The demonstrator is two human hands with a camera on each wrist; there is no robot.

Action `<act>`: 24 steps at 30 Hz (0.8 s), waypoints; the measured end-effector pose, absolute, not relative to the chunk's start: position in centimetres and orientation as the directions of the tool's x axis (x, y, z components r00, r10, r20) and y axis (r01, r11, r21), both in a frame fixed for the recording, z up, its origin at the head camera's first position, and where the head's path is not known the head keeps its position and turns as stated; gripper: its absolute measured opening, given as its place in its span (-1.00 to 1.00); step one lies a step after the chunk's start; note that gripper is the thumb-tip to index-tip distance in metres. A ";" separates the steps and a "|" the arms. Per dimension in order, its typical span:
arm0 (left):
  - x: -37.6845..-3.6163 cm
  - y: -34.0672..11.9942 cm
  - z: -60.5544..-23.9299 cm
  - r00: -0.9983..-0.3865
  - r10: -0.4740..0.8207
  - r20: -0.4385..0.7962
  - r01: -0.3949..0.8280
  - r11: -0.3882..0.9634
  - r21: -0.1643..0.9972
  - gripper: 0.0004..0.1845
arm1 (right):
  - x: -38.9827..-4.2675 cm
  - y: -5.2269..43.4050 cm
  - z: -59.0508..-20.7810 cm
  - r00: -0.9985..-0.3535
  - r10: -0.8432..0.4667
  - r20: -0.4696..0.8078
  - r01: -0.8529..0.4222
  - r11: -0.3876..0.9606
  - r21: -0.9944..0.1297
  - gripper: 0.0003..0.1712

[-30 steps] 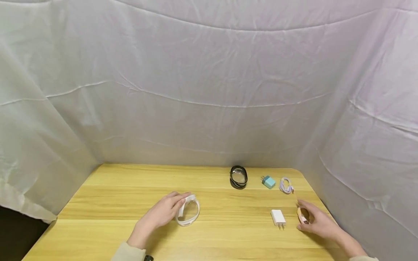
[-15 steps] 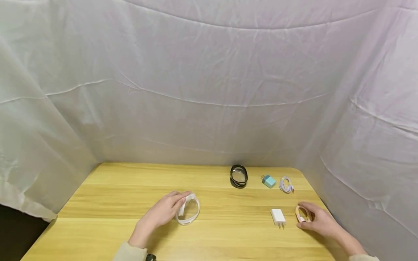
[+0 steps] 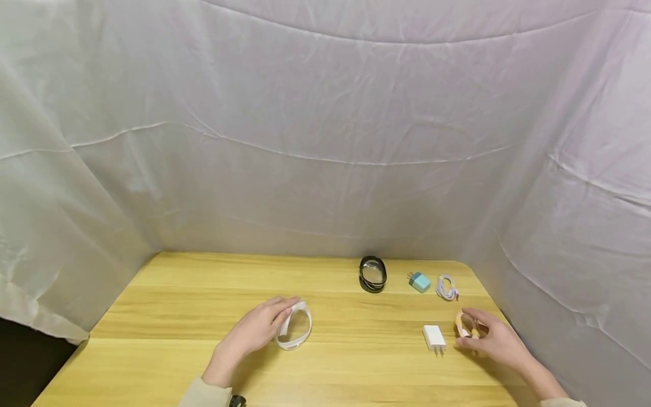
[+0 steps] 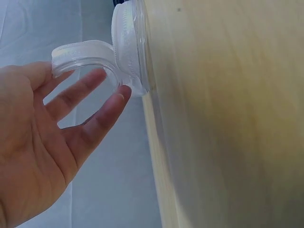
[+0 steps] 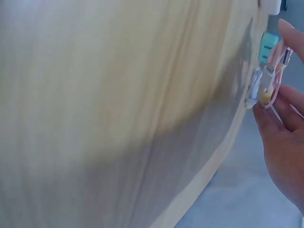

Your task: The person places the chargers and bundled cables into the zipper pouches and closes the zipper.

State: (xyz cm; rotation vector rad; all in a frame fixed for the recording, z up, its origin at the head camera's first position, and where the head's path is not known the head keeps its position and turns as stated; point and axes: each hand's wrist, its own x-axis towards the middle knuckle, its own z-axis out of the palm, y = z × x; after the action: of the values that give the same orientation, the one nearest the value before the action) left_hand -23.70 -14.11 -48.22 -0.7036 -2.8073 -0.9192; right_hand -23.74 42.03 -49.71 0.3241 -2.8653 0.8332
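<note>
On my screens the left hand (image 3: 256,328) rests on the tabletop (image 3: 178,305) a little left of centre, toward the near edge; its grip is slack, fingers nearly straight, the fingertips (image 4: 124,92) touching the white coiled cable (image 3: 294,327) without closing round it, and the left wrist view shows that coil (image 4: 121,45) partly tipped up against those fingers; the right hand (image 3: 495,339) sits near the right edge of the tabletop, its grip closed in a pinch on the pink cable (image 3: 465,325), thumb and fingers curled round the small coil, whose plug ends (image 5: 278,64) stick out past the fingertips in the right wrist view; I cannot tell from these views whether the pink cable is lifted off the wood or only tilted on it; just to its left lies the white charger (image 3: 433,337), prongs toward the near edge; toward the far right corner lie a black coiled cable (image 3: 372,274), a teal charger (image 3: 419,281) and a pale purple cable (image 3: 446,288), well apart from both hands; to handle this well, I judge the pinch should hold across all the loops at once so the pink coil does not spring open, and the left hand should steady the white coil flat rather than push it along.
</note>
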 end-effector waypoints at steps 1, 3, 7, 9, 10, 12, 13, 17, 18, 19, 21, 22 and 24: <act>-23.7 -14.1 -48.2 -0.888 0.392 0.238 0.457 0.714 0.530 -0.58 | -23.7 41.8 -49.5 -0.966 -0.167 0.197 -0.247 0.818 -0.519 -0.02; -23.7 -14.0 -48.1 -0.888 0.391 0.244 0.460 0.716 0.525 -0.58 | -23.7 41.2 -49.2 -0.962 -0.169 0.214 -0.261 0.798 -0.543 -0.03; -23.6 -14.0 -48.1 -0.879 0.398 0.261 0.476 0.715 0.511 -0.58 | -23.8 39.8 -48.7 -0.945 -0.186 0.271 -0.314 0.751 -0.581 -0.04; -23.6 -14.0 -48.2 -0.874 0.403 0.270 0.486 0.717 0.500 -0.58 | -23.9 39.1 -48.4 -0.937 -0.195 0.291 -0.336 0.732 -0.592 -0.04; -23.6 -13.9 -48.2 -0.873 0.404 0.273 0.487 0.719 0.496 -0.58 | -23.9 38.8 -48.3 -0.934 -0.200 0.296 -0.344 0.728 -0.593 -0.05; -23.6 -13.9 -48.3 -0.873 0.403 0.274 0.487 0.724 0.488 -0.58 | -23.9 38.0 -47.9 -0.930 -0.209 0.302 -0.355 0.720 -0.596 -0.06; -23.6 -13.9 -48.3 -0.873 0.404 0.273 0.487 0.724 0.488 -0.58 | -23.9 37.6 -47.7 -0.927 -0.217 0.306 -0.365 0.714 -0.597 -0.06; -23.5 -13.8 -48.3 -0.873 0.407 0.270 0.488 0.722 0.491 -0.59 | -24.0 35.9 -47.2 -0.921 -0.246 0.302 -0.384 0.703 -0.598 -0.08; -23.5 -13.8 -48.3 -0.873 0.407 0.269 0.488 0.721 0.492 -0.59 | -24.0 35.4 -47.0 -0.921 -0.253 0.298 -0.386 0.702 -0.599 -0.08; -23.5 -13.8 -48.3 -0.873 0.407 0.270 0.488 0.720 0.493 -0.59 | -24.0 34.9 -46.9 -0.919 -0.259 0.296 -0.390 0.696 -0.603 -0.08; -23.5 -13.8 -48.3 -0.874 0.403 0.270 0.485 0.724 0.490 -0.59 | -24.2 33.9 -46.6 -0.914 -0.279 0.296 -0.405 0.684 -0.606 -0.07; -23.5 -13.8 -48.3 -0.875 0.402 0.270 0.484 0.725 0.489 -0.59 | -24.3 33.4 -46.5 -0.910 -0.289 0.297 -0.414 0.677 -0.609 -0.06; -23.6 -13.7 -48.2 -0.876 0.398 0.271 0.482 0.727 0.490 -0.59 | -24.6 32.4 -46.2 -0.900 -0.309 0.307 -0.436 0.660 -0.612 -0.05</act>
State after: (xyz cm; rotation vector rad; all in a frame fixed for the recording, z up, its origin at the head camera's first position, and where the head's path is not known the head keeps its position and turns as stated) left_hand -23.57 -13.72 -48.24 -0.7130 -2.7803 -0.8508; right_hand -24.64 32.38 -46.22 0.6114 -2.6988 1.0634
